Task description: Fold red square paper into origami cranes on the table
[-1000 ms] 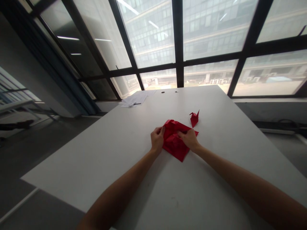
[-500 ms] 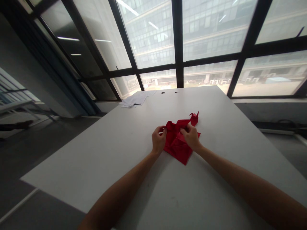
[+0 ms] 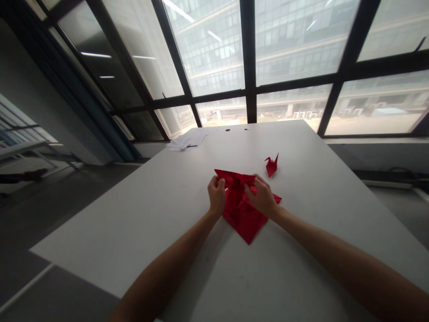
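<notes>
A partly folded sheet of red paper (image 3: 246,226) is held over the white table, one corner pointing toward me. My left hand (image 3: 217,194) pinches its far left part between thumb and fingers. On the other side, my right hand (image 3: 262,196) grips the far right part, with another paper corner sticking out beyond the wrist. The far edge between both hands is lifted and runs nearly straight across. Beyond my right hand, a small red origami crane (image 3: 271,166) stands on the table, touched by neither hand.
The white table (image 3: 134,219) reaches to the windows. White paper sheets (image 3: 189,137) with a dark pen-like object (image 3: 192,146) on them lie at its far left. A round dark hole (image 3: 228,130) is near the far edge. A blue curtain (image 3: 83,103) hangs left.
The red paper's far edge has been pulled out straighter between my hands, and its near corner has shifted left and closer to me. Both hands moved slightly left. The crane is now fully uncovered.
</notes>
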The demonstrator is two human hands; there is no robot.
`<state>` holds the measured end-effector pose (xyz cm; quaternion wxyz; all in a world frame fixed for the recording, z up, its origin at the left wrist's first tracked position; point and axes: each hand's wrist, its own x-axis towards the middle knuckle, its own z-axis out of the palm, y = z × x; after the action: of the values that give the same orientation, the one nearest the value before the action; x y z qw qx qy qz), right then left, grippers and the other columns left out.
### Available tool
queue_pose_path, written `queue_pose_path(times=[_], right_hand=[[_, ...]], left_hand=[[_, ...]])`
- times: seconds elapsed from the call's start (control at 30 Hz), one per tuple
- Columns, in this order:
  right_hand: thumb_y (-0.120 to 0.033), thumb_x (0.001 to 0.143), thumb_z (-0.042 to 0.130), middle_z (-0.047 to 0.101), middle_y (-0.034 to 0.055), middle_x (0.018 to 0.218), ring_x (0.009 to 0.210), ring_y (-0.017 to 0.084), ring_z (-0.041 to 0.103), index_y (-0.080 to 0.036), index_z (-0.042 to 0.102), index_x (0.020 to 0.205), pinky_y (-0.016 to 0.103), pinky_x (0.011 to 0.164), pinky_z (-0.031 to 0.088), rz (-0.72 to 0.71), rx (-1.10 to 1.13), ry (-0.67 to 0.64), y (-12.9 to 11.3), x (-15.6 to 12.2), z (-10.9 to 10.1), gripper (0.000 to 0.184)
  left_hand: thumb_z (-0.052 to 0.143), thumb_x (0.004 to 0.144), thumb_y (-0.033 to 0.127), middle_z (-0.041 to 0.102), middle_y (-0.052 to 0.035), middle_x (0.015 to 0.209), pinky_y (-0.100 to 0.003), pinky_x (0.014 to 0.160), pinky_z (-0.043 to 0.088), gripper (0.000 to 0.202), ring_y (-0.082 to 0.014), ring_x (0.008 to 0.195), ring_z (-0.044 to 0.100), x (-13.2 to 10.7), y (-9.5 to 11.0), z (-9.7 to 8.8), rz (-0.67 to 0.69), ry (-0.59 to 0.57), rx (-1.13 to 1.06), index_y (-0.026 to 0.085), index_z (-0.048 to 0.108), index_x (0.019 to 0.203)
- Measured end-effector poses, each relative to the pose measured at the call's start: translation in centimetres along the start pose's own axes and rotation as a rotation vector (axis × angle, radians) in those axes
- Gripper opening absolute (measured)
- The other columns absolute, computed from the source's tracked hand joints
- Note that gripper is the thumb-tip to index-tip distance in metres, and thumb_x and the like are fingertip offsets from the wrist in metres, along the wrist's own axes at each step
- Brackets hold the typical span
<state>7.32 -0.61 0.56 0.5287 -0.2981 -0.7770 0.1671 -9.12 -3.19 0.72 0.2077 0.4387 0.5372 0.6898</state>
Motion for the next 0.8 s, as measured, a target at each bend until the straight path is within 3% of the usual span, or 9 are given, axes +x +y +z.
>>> queue_pose_path(times=[0.03, 0.13, 0.2, 0.3, 0.4, 0.5, 0.57, 0.67, 0.8], right_hand=[[-0.018, 0.093, 0.050, 0.065, 0.0081, 0.096, 0.090, 0.022, 0.061, -0.022, 0.063, 0.095, 0.035, 0.083, 0.051, -0.028, -0.022, -0.018, 0.1, 0.0, 0.0, 0.014], [-0.015, 0.094, 0.049, 0.067, 0.0094, 0.104, 0.099, 0.024, 0.060, -0.022, 0.065, 0.097, 0.039, 0.090, 0.049, -0.165, -0.134, -0.133, 0.3, 0.3, -0.2, 0.018], [-0.013, 0.093, 0.049, 0.067, 0.0101, 0.112, 0.106, 0.025, 0.059, -0.022, 0.065, 0.097, 0.042, 0.093, 0.047, -0.246, -0.214, -0.209, 0.3, 0.4, -0.3, 0.019], [-0.011, 0.093, 0.050, 0.065, 0.0100, 0.122, 0.115, 0.026, 0.057, -0.022, 0.066, 0.098, 0.043, 0.097, 0.045, -0.291, -0.227, -0.247, 0.2, 0.5, -0.3, 0.020], [-0.017, 0.093, 0.052, 0.067, 0.0098, 0.112, 0.106, 0.024, 0.060, -0.022, 0.067, 0.096, 0.040, 0.092, 0.048, -0.136, -0.086, -0.108, 0.6, 0.3, 0.1, 0.016], [-0.027, 0.090, 0.057, 0.069, 0.0070, 0.090, 0.083, 0.021, 0.063, -0.020, 0.068, 0.087, 0.034, 0.075, 0.052, 0.154, 0.146, 0.071, 1.4, 0.3, 0.5, 0.013], [-0.032, 0.088, 0.058, 0.068, 0.0040, 0.078, 0.071, 0.019, 0.062, -0.019, 0.067, 0.083, 0.031, 0.065, 0.050, 0.293, 0.285, 0.123, 1.9, 0.4, 0.6, 0.017], [-0.034, 0.086, 0.060, 0.068, 0.0021, 0.071, 0.066, 0.018, 0.060, -0.018, 0.067, 0.080, 0.029, 0.061, 0.047, 0.368, 0.358, 0.165, 2.3, 0.6, 0.5, 0.019], [-0.031, 0.086, 0.058, 0.069, 0.0035, 0.076, 0.068, 0.019, 0.061, -0.018, 0.065, 0.083, 0.030, 0.063, 0.049, 0.368, 0.317, 0.217, 2.4, 0.7, 0.2, 0.015]], left_hand=[[0.057, 0.086, 0.032, 0.063, -0.0002, 0.083, -0.023, 0.059, 0.050, 0.013, -0.0126, 0.067, 0.059, 0.1, -0.1, 0.1, -0.018, -0.012, -0.028, 0.020, 0.055, 0.089], [0.065, 0.083, 0.039, 0.064, -0.0043, 0.103, -0.024, 0.062, 0.053, 0.035, -0.0143, 0.076, 0.065, 0.3, 0.0, 0.3, -0.081, -0.060, -0.104, 0.024, 0.052, 0.112], [0.067, 0.082, 0.046, 0.064, -0.0041, 0.099, -0.025, 0.063, 0.054, 0.040, -0.0141, 0.075, 0.065, 0.5, 0.1, 0.3, -0.097, -0.076, -0.126, 0.023, 0.054, 0.113], [0.069, 0.080, 0.047, 0.064, -0.0016, 0.084, -0.027, 0.067, 0.055, 0.034, -0.0131, 0.070, 0.064, 0.8, -0.1, 0.2, -0.111, -0.046, -0.171, 0.018, 0.061, 0.095], [0.064, 0.080, 0.043, 0.063, -0.0005, 0.075, -0.028, 0.067, 0.055, 0.027, -0.0120, 0.066, 0.062, 1.1, -0.6, 0.0, -0.164, 0.021, -0.223, 0.016, 0.060, 0.080], [0.054, 0.080, 0.041, 0.064, -0.0012, 0.075, -0.028, 0.063, 0.054, 0.025, -0.0127, 0.064, 0.063, 1.3, -1.0, -0.1, -0.199, 0.072, -0.241, 0.017, 0.059, 0.082], [0.049, 0.079, 0.042, 0.065, -0.0026, 0.075, -0.028, 0.059, 0.053, 0.027, -0.0141, 0.063, 0.064, 1.3, -1.0, -0.2, -0.211, 0.070, -0.240, 0.017, 0.058, 0.082], [0.049, 0.078, 0.041, 0.064, -0.0027, 0.072, -0.028, 0.056, 0.052, 0.025, -0.0151, 0.061, 0.063, 1.1, -0.7, -0.2, -0.191, 0.028, -0.210, 0.017, 0.058, 0.080], [0.061, 0.074, 0.029, 0.062, 0.0002, 0.072, -0.025, 0.059, 0.053, 0.013, -0.0139, 0.064, 0.062, 0.2, 0.1, -0.1, -0.107, -0.043, -0.123, 0.018, 0.056, 0.077]])
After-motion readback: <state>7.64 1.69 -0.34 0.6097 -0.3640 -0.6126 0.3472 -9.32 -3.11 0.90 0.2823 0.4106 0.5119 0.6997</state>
